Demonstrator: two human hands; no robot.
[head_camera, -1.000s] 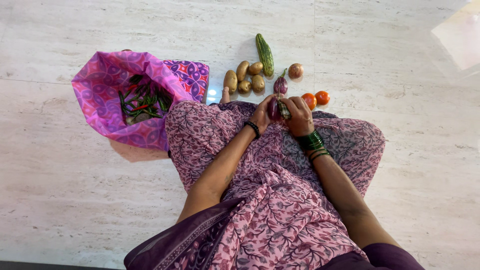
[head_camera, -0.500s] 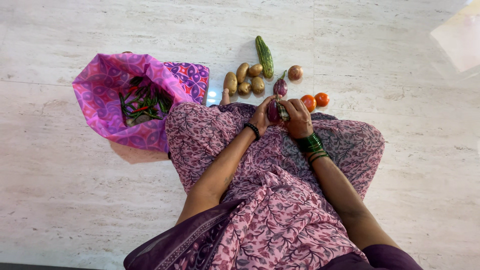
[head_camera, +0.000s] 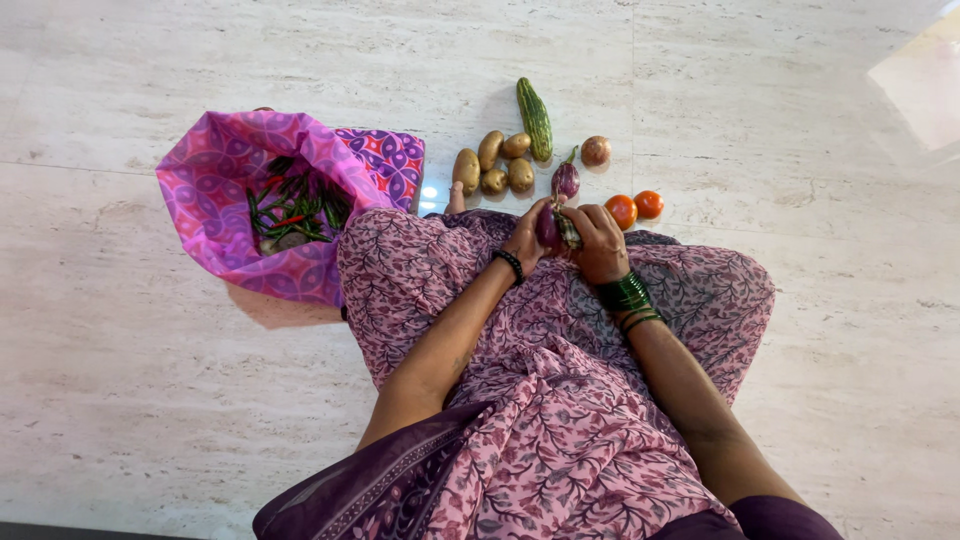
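Observation:
I sit cross-legged on a marble floor in pink patterned cloth. My left hand (head_camera: 524, 238) and my right hand (head_camera: 600, 244) meet over my knees and together grip a small purple brinjal (head_camera: 549, 228) with a green stalk. A second purple brinjal (head_camera: 565, 180) lies on the floor just beyond my hands. Green bangles ring my right wrist and a black band my left.
Several potatoes (head_camera: 492, 165), a green cucumber (head_camera: 535, 118), a brown onion (head_camera: 596, 150) and two red tomatoes (head_camera: 635, 207) lie on the floor ahead. An open pink and purple cloth bag (head_camera: 215, 215) holding green chillies (head_camera: 295, 205) stands to the left.
Both hands stay together on the brinjal above my knees; they have shifted only slightly. The vegetables on the floor have not moved.

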